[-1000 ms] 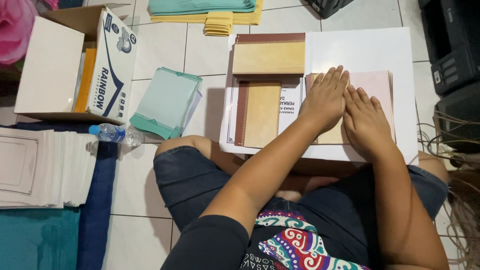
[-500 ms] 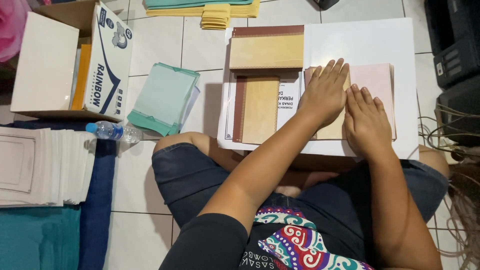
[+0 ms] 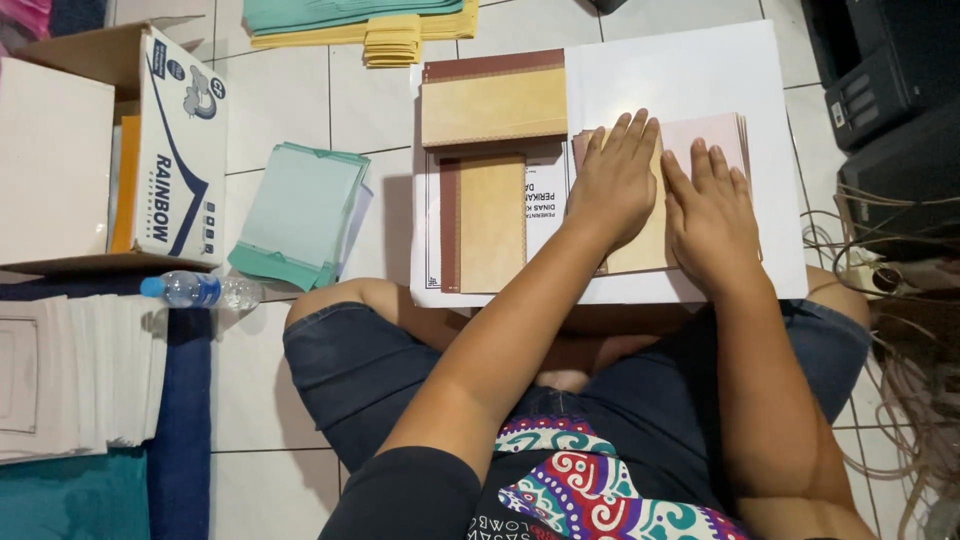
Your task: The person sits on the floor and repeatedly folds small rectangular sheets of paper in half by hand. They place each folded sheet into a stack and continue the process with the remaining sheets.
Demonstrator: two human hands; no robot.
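Pressing step: left hand (image 3: 612, 188) and right hand (image 3: 712, 218), fingers flat, gripping nothing, are flattening pink-and-tan folded card (image 3: 715, 135) on white board (image 3: 680, 70); teal paper stack (image 3: 300, 210) lying left of board.

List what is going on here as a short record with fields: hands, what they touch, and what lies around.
left hand: flat, palm down on a tan card
right hand: flat beside it, on a pale pink card
tan card: lies on a white board
pale pink card: partly under the right hand
white board: rests across the lap
nearby: teal folders, water bottle, cardboard box
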